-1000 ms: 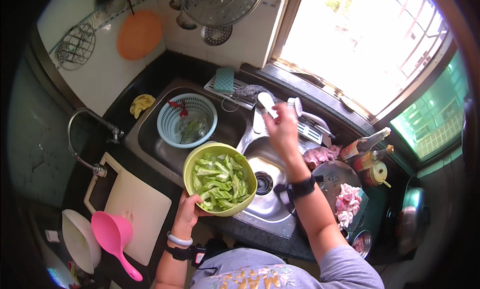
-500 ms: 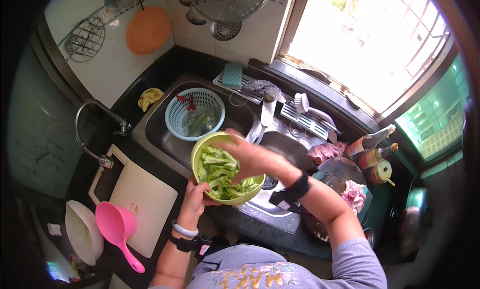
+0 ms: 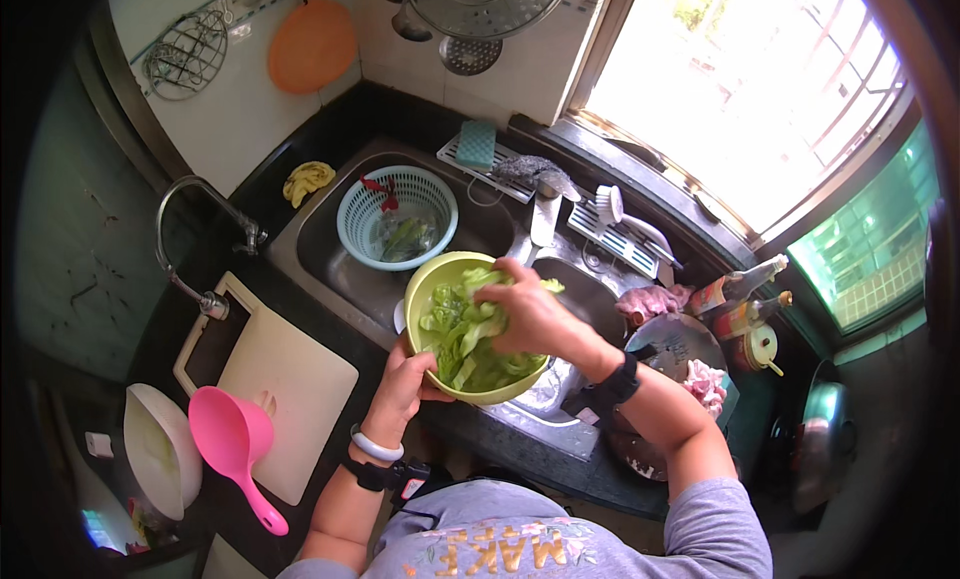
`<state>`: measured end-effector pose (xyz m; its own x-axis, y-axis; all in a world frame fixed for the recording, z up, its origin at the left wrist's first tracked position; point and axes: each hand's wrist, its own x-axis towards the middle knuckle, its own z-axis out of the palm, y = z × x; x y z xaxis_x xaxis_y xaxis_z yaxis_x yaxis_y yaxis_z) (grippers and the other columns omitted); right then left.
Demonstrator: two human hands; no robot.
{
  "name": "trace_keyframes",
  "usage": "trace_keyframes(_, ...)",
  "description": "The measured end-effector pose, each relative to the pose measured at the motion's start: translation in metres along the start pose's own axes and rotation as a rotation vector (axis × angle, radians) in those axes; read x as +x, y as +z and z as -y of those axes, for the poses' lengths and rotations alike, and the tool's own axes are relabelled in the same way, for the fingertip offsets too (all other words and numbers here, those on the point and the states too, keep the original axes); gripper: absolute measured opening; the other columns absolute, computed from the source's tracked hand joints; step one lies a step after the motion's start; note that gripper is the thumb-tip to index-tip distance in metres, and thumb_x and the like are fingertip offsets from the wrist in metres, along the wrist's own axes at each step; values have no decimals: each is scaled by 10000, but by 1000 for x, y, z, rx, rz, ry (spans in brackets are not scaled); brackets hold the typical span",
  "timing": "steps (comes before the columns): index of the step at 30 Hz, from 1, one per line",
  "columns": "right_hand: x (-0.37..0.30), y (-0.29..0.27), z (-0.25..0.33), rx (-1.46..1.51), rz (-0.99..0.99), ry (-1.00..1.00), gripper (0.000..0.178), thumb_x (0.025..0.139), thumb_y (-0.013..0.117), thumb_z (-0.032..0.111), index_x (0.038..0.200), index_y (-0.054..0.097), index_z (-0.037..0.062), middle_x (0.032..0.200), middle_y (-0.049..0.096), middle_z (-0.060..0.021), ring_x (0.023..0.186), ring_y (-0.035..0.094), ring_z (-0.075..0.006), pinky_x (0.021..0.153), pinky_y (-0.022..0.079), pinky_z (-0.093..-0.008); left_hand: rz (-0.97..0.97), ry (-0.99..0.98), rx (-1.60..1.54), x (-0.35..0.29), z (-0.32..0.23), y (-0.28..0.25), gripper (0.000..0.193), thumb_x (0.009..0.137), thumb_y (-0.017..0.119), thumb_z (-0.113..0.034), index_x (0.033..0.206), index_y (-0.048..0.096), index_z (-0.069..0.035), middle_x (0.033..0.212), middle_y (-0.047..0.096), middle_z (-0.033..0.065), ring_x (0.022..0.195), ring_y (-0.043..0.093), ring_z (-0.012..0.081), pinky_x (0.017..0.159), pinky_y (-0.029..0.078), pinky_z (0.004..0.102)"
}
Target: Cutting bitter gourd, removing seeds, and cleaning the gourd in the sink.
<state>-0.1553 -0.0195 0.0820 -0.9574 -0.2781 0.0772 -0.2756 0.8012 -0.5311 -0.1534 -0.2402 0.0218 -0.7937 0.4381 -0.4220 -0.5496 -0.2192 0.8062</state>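
A light-green bowl is tilted over the counter's front edge by the double sink. My left hand grips its near left side, thumb along the outside near the rim. Inside lie many pale-green curved vegetable slices that look like bitter melon, some smeared by motion. My right hand reaches in from the right, its fingers curled round some slices and lifting them toward the far rim. The palm and part of the slices are hidden under that hand.
A blue colander with red and green pieces sits in the left sink basin. On the left counter are a cutting board, a pink ladle and a white bowl. Raw meat, bottles and a faucet flank the sink.
My right hand has gone from spread above the slices to closed in among them, stirring and raising some. The bowl has shifted slightly to the right in view.
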Motion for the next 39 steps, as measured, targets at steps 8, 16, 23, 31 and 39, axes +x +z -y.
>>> trace_keyframes(8,-33,-26,-83,40,99,319,612,516,827,156,1103,662,111,1262,448,-241,1166,496,-405,1008,429,-411,-29,-20,9,-1,5,-3,678,691,476,-31,1358,360,-51,1170,550,172,895,676,307,507,625,436)
trace_keyframes(16,17,-5,1,10,377,-115,1073,539,882,199,1448,324,316,1489,211,-241,1297,388,-428,1068,401,-422,-1,4,-9,-2,-6,-4,665,718,483,-40,1372,363,-57,1177,568,153,889,687,259,490,622,364)
trace_keyframes(23,21,36,3,-203,570,-205,928,533,834,136,1363,447,289,1423,295,-228,1162,470,-495,960,452,-494,22,10,3,-3,-14,3,708,688,506,-41,1382,367,-69,1126,560,145,834,682,245,489,619,352)
trace_keyframes(31,8,7,-13,-20,386,-117,614,520,782,63,1119,652,76,1118,558,-160,1004,607,-338,891,505,-387,1,-31,42,-3,-9,7,710,671,518,-51,1368,382,-59,1127,553,137,842,675,261,483,616,356)
trace_keyframes(39,-21,-47,-87,64,64,196,639,525,864,191,1106,647,38,1083,576,-169,1006,581,-306,904,484,-368,-32,37,49,2,-13,-5,706,689,514,-58,1379,365,-47,1216,528,167,924,676,285,499,625,366)
